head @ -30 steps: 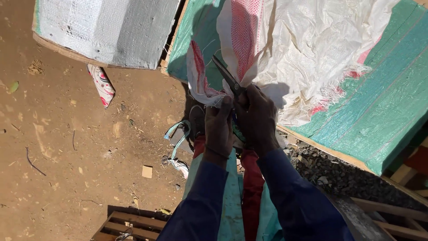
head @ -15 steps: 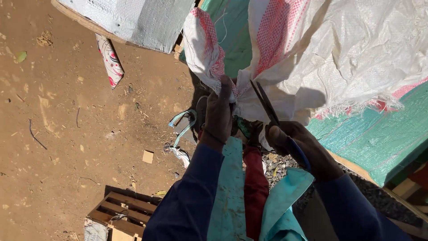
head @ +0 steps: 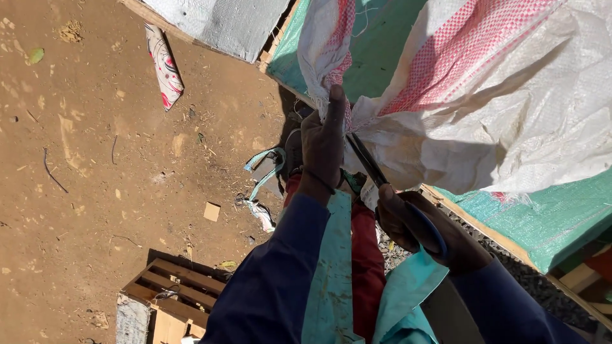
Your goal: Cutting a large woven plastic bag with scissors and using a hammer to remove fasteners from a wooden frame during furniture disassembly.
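The left hand (head: 323, 148) is closed on the edge of a white woven sack (head: 510, 108) with red checked stripes, the fingers pointing up toward 12 o'clock and pinching the cloth where it hangs down. The right hand (head: 426, 228) is at about 4 o'clock from the left one; it is clenched around the blue handles of a pair of scissors (head: 376, 172). The dark blades point up toward 11 o'clock and meet the sack's edge just beside the left hand. I cannot tell whether the blades are open or closed on the cloth. Both arms wear dark blue sleeves.

From the left side: the ground (head: 95, 191) is brown dirt with small scraps and a small piece of cardboard (head: 211, 211). A patterned strip of cloth (head: 164, 65) in white and red lies at 10 o'clock from the hands. At 7 o'clock a wooden pallet (head: 169, 290) lies on the dirt. At 12 o'clock there is a grey woven sheet (head: 223, 22) on a board. Under the arms hang teal cloth strips (head: 331, 267) and a red garment (head: 366, 267). The sack lies over a teal woven sheet (head: 548, 210) on a wooden frame at 3 o'clock, filling the upper right.
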